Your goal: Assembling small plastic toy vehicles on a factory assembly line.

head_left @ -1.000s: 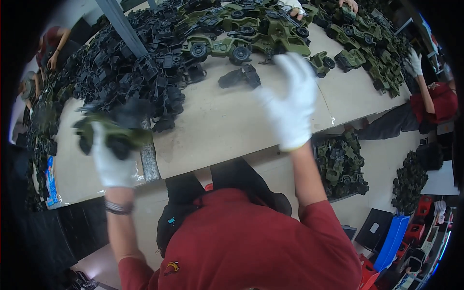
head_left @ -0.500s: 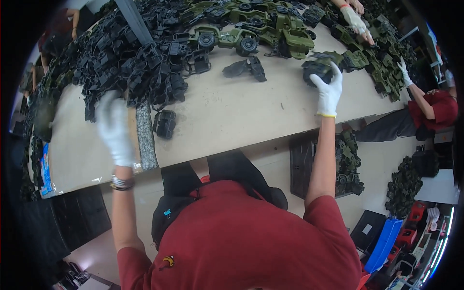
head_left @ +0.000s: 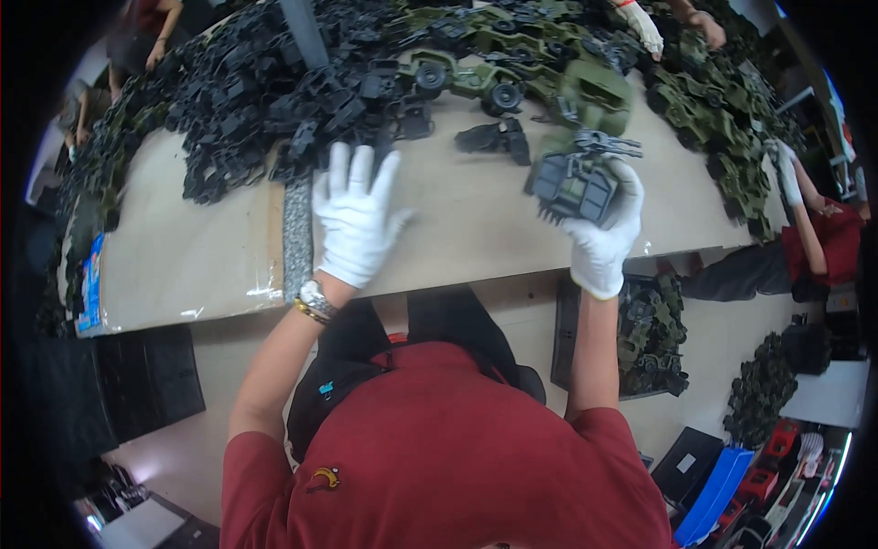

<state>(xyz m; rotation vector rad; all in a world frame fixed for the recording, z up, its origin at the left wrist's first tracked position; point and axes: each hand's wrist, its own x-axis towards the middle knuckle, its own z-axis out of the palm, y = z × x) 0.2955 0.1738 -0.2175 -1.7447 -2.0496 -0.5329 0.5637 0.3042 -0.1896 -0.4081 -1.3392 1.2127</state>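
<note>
In a white glove, my right hand grips a toy military vehicle with dark grey panels and green parts, tilted above the table. My left hand, also gloved, hovers over the table with its fingers spread and nothing in it. Beyond its fingertips lies a big heap of dark grey plastic parts. A loose dark part rests on the table between my hands. Behind the held vehicle is a green toy vehicle body, blurred. A green toy jeep with dark wheels stands farther back.
More green toy vehicles are piled along the table's right side. A grey post rises from the dark heap. Co-workers' hands are at the far edge, and another person works at right. A crate of green vehicles stands below the table edge.
My left hand has moved right, away from the dark heap's left part, and spread its fingers. My right hand has drawn the toy vehicle nearer and turned its dark panels up.
</note>
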